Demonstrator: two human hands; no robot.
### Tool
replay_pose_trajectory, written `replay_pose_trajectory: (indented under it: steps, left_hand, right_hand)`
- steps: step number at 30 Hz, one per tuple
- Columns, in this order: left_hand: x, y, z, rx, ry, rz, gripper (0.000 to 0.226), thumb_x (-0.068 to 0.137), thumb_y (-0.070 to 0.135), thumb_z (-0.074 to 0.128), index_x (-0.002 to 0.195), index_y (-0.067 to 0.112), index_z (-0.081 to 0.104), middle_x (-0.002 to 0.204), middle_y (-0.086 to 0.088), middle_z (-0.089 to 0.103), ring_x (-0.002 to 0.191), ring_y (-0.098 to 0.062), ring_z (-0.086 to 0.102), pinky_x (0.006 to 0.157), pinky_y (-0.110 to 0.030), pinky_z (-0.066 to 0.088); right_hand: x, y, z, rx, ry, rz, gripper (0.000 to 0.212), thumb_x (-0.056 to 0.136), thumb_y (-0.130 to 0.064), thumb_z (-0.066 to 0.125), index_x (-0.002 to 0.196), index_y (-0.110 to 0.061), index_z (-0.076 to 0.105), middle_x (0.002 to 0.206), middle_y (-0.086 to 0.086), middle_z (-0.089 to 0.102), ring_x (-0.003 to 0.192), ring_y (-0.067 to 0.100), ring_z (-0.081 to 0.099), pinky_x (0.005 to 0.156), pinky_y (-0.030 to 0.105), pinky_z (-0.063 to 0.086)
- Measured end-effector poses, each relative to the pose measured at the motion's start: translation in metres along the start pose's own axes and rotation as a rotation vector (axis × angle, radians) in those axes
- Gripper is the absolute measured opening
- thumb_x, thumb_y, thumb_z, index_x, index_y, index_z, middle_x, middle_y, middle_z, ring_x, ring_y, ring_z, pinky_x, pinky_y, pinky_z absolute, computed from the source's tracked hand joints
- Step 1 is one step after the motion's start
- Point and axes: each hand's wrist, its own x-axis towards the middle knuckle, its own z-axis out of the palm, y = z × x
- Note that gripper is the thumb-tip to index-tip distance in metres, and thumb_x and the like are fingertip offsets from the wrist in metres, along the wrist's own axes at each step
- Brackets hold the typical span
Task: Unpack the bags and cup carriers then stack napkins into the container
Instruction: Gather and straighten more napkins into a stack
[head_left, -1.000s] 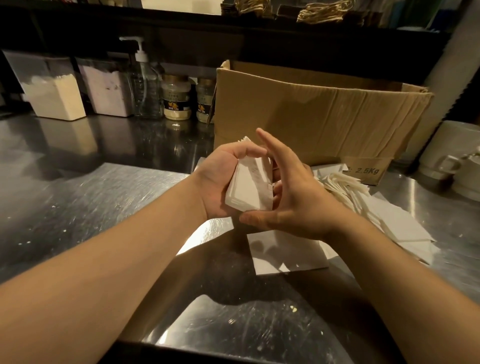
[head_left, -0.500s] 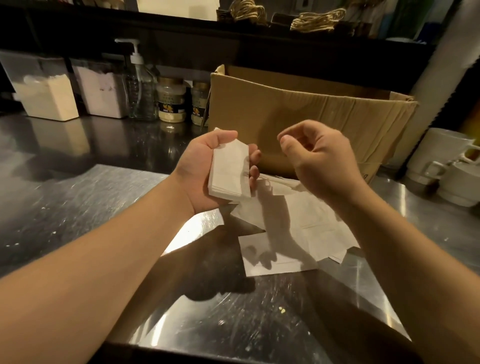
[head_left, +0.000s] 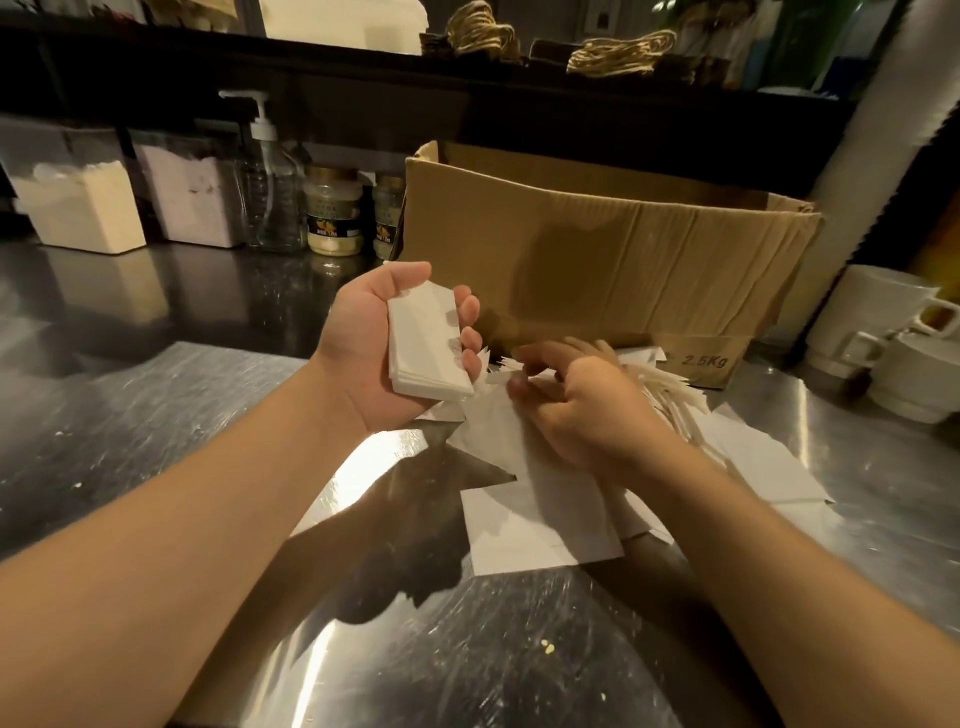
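My left hand (head_left: 374, 338) grips a neat stack of white folded napkins (head_left: 427, 349), held above the steel counter with thumb on top and fingers curled round the far edge. My right hand (head_left: 582, 405) is down on the loose pile of white napkins (head_left: 530, 519) spread on the counter, its fingers blurred and bent over the top sheets. I cannot tell whether it pinches one. More napkins fan out to the right (head_left: 753, 457). An open brown cardboard box (head_left: 597, 249) stands just behind both hands.
Two clear tubs of powder (head_left: 83, 208) (head_left: 192, 202), a pump bottle (head_left: 270, 192) and jars (head_left: 332, 213) line the back left. White cups (head_left: 883, 343) stand at the right. A dark shelf with twine-handled bags (head_left: 618, 52) runs overhead. The steel counter (head_left: 130, 426) extends to the left.
My right hand dropped from mid-air down onto the loose napkins. My left hand kept its stack and tilted it slightly flatter.
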Motion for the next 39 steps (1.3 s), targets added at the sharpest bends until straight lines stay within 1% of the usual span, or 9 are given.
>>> replay_pose_trajectory:
  steps: [7,10,14,17,22,29,34,37,39]
  left_hand:
    - [0.0,0.001,-0.001,0.011,0.002,-0.007,0.042,0.087,0.041,0.054,0.122,0.017,0.055,0.095,-0.005,0.064,0.073,-0.017,0.056,0.067,-0.029,0.05]
    - [0.0,0.001,-0.001,0.012,0.013,0.0,0.041,0.089,0.042,0.052,0.121,0.016,0.055,0.094,-0.005,0.064,0.073,-0.017,0.056,0.068,-0.029,0.05]
    - [0.0,0.0,0.0,0.002,0.026,0.002,0.039,0.089,0.04,0.053,0.12,0.016,0.056,0.094,-0.005,0.064,0.073,-0.017,0.056,0.072,-0.029,0.047]
    - [0.0,0.001,-0.001,-0.001,0.023,0.008,0.041,0.087,0.04,0.055,0.12,0.016,0.056,0.094,-0.005,0.064,0.074,-0.017,0.056,0.074,-0.029,0.045]
    - [0.0,0.003,-0.002,-0.027,-0.004,0.015,0.043,0.086,0.039,0.055,0.122,0.016,0.055,0.096,-0.005,0.063,0.074,-0.018,0.055,0.069,-0.029,0.047]
    - [0.0,0.005,-0.004,-0.048,0.013,0.052,0.042,0.088,0.041,0.054,0.121,0.015,0.057,0.095,-0.005,0.063,0.072,-0.019,0.057,0.067,-0.029,0.049]
    - [0.001,0.004,-0.005,-0.068,0.017,0.063,0.04,0.09,0.04,0.052,0.121,0.014,0.056,0.093,-0.005,0.062,0.068,-0.019,0.056,0.064,-0.027,0.049]
    - [0.002,0.003,-0.005,-0.06,0.021,0.057,0.04,0.09,0.04,0.052,0.121,0.015,0.056,0.093,-0.004,0.062,0.069,-0.018,0.056,0.064,-0.028,0.049]
    - [0.002,0.003,-0.005,-0.06,0.028,0.051,0.04,0.089,0.04,0.052,0.12,0.015,0.056,0.093,-0.004,0.063,0.07,-0.018,0.056,0.064,-0.029,0.049]
  right_hand:
    - [-0.002,-0.004,0.001,0.057,-0.062,-0.006,0.039,0.095,-0.056,0.06,0.132,-0.042,0.059,0.094,-0.028,0.054,0.123,0.022,0.045,0.111,0.055,0.036]
    - [-0.003,-0.007,-0.001,0.212,-0.066,0.053,0.049,0.088,-0.046,0.076,0.133,-0.036,0.06,0.098,-0.017,0.062,0.098,0.014,0.06,0.084,0.031,0.055]
    - [-0.004,-0.009,-0.006,0.287,-0.099,0.077,0.039,0.087,-0.042,0.077,0.121,-0.028,0.066,0.091,-0.015,0.065,0.08,0.006,0.062,0.053,0.01,0.043]
    - [-0.007,-0.01,-0.006,0.291,-0.033,0.073,0.017,0.091,-0.044,0.072,0.1,-0.031,0.067,0.085,-0.011,0.065,0.076,0.007,0.061,0.055,0.018,0.047]
    - [-0.009,-0.007,-0.009,0.526,0.155,0.036,0.007,0.094,-0.028,0.071,0.098,-0.023,0.072,0.086,-0.005,0.072,0.075,0.011,0.066,0.056,0.018,0.051]
    - [-0.01,-0.01,-0.041,1.352,0.146,0.242,0.021,0.095,-0.006,0.062,0.117,-0.008,0.061,0.106,0.013,0.072,0.092,0.027,0.071,0.074,0.035,0.061]
    - [-0.002,0.012,-0.036,0.168,0.151,0.257,0.023,0.092,-0.019,0.066,0.113,-0.029,0.059,0.118,0.006,0.066,0.108,0.026,0.063,0.093,0.045,0.056]
    - [-0.005,0.01,-0.035,-0.069,0.169,0.192,0.021,0.094,-0.032,0.065,0.115,-0.034,0.063,0.152,0.016,0.042,0.146,0.034,0.029,0.116,0.047,0.031]
    - [-0.009,0.002,-0.035,-0.082,0.099,0.072,0.026,0.09,-0.041,0.069,0.116,-0.038,0.066,0.152,0.008,0.043,0.151,0.03,0.018,0.12,0.049,0.017]
